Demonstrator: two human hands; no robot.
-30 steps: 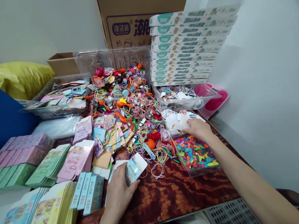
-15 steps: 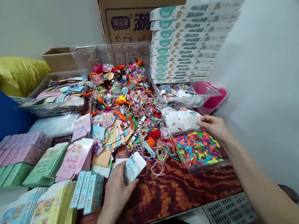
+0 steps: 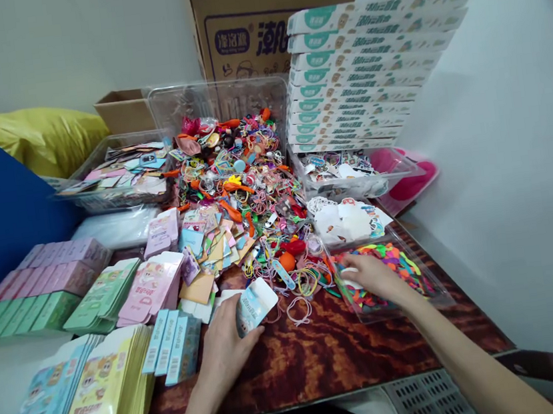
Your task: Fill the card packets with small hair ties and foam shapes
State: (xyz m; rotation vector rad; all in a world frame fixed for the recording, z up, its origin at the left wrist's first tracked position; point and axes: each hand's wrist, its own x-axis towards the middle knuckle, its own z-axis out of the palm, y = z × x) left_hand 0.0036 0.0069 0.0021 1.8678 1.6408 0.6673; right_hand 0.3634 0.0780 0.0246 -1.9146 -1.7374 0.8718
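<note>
My left hand (image 3: 221, 351) grips a pale blue printed card packet (image 3: 256, 307) above the wood-grain table (image 3: 316, 363), at the front edge of a loose heap. My right hand (image 3: 376, 275) rests inside a clear plastic tray (image 3: 418, 297) of multicoloured balloon-like pieces (image 3: 394, 263). A small white piece (image 3: 350, 277) lies at its fingertips, and I cannot tell whether it is held. White die-cut cards (image 3: 348, 219) lie just behind that tray.
A heap of hair ties and trinkets (image 3: 238, 185) fills the table's middle. Stacks of pink, green, yellow and blue card sleeves (image 3: 97, 390) stand on the left. Flat printed boxes (image 3: 356, 76) rise at the back right, before a cardboard carton (image 3: 239, 30). A perforated crate (image 3: 426, 403) sits below the front edge.
My right hand has moved from the tray's rim down into the coloured pieces. My left hand keeps the blue packet. The whole view has shifted slightly.
</note>
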